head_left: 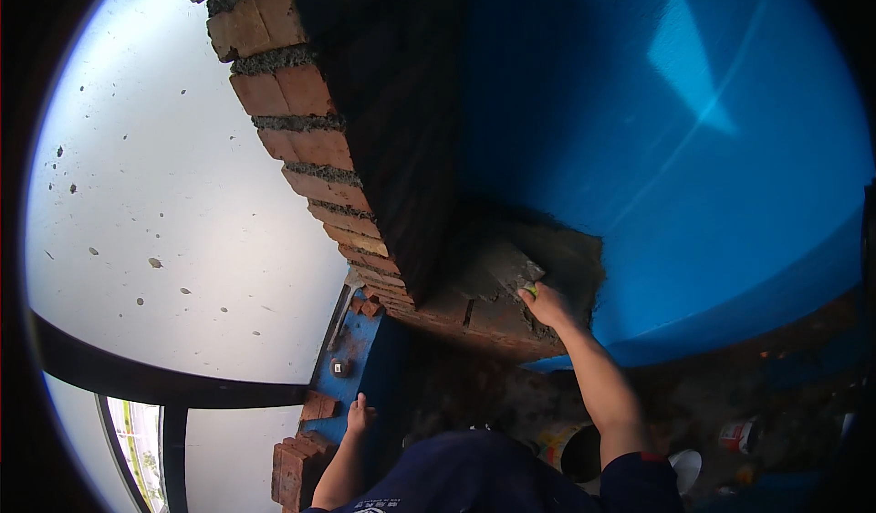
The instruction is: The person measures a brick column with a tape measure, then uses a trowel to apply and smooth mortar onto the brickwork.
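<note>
My right hand is closed round the green handle of a trowel. The trowel's flat grey blade lies against the dark wet mortar on top of a low brick course, in the corner by the blue wall. My left hand is at the edge of a blue ledge, its fingers curled in and its thumb raised. Whether it grips anything is hidden.
A tall brick wall with mortar joints rises ahead, beside a blue wall. The ledge bears a small tape measure, a long-handled tool and loose bricks. More bricks are stacked lower left; a bucket stands lower right.
</note>
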`<action>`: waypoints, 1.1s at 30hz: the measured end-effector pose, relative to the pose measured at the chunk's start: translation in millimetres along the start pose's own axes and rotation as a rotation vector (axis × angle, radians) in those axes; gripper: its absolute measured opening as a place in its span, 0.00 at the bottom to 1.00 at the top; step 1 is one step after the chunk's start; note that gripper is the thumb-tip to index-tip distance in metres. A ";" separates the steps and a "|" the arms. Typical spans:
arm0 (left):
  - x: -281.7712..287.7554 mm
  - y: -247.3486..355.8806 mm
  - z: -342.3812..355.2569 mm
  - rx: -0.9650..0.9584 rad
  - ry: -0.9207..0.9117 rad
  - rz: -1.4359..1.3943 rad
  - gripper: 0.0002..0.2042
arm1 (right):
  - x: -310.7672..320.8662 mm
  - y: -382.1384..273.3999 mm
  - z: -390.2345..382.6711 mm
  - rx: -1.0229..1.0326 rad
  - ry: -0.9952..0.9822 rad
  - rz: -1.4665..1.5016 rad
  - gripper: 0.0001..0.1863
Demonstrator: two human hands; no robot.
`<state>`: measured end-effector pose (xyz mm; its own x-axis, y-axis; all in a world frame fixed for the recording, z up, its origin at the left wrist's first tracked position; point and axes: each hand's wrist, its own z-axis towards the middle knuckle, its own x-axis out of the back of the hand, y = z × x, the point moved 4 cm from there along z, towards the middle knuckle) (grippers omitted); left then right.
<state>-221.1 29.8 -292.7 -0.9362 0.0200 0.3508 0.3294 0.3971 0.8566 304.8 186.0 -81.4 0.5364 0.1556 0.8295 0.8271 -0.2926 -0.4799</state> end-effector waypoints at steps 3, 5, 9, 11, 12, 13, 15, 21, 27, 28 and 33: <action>11.1 -14.2 -16.6 0.003 0.043 -0.111 0.29 | 3.0 46.8 -1.1 -0.094 0.298 -0.037 0.31; 17.8 -39.5 -37.8 0.430 0.105 -0.246 0.31 | 6.6 82.8 1.7 -0.249 0.251 0.063 0.31; 31.8 -81.5 -82.8 0.519 0.079 -0.167 0.35 | -1.6 81.5 0.3 -0.621 0.035 1.021 0.25; 56.2 -118.9 -107.6 0.557 0.018 0.024 0.36 | -19.3 37.7 17.4 -0.537 -0.056 1.424 0.24; 69.3 -134.1 -114.9 0.552 -0.012 0.173 0.37 | -32.0 10.3 29.0 -0.514 -0.116 1.455 0.24; 49.1 -119.7 -112.2 0.606 0.043 0.045 0.38 | -36.6 9.2 33.3 -0.512 -0.096 1.451 0.24; 55.2 -114.3 -109.0 0.594 0.108 -0.057 0.36 | -50.0 -24.6 51.1 -0.493 -0.136 1.471 0.24; 33.7 -51.9 -75.9 0.599 0.142 -0.380 0.33 | -60.5 -72.5 86.5 -0.425 -0.305 1.434 0.20; 24.5 -34.0 -55.0 0.559 0.135 -0.346 0.33 | -65.5 -88.0 95.5 -0.297 -0.349 1.216 0.21; 22.0 -35.3 -54.1 0.550 0.135 -0.352 0.33 | -62.2 -88.4 91.2 -0.285 -0.375 1.141 0.23; 11.7 -45.8 -59.2 0.529 0.086 -0.296 0.32 | -62.3 -83.3 57.3 -0.376 -0.418 1.037 0.24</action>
<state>-239.9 -42.5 -305.4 -0.9582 -0.2262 0.1751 -0.0691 0.7769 0.6258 212.1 254.8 -109.4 0.9941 -0.0435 -0.0997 -0.1009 -0.7099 -0.6971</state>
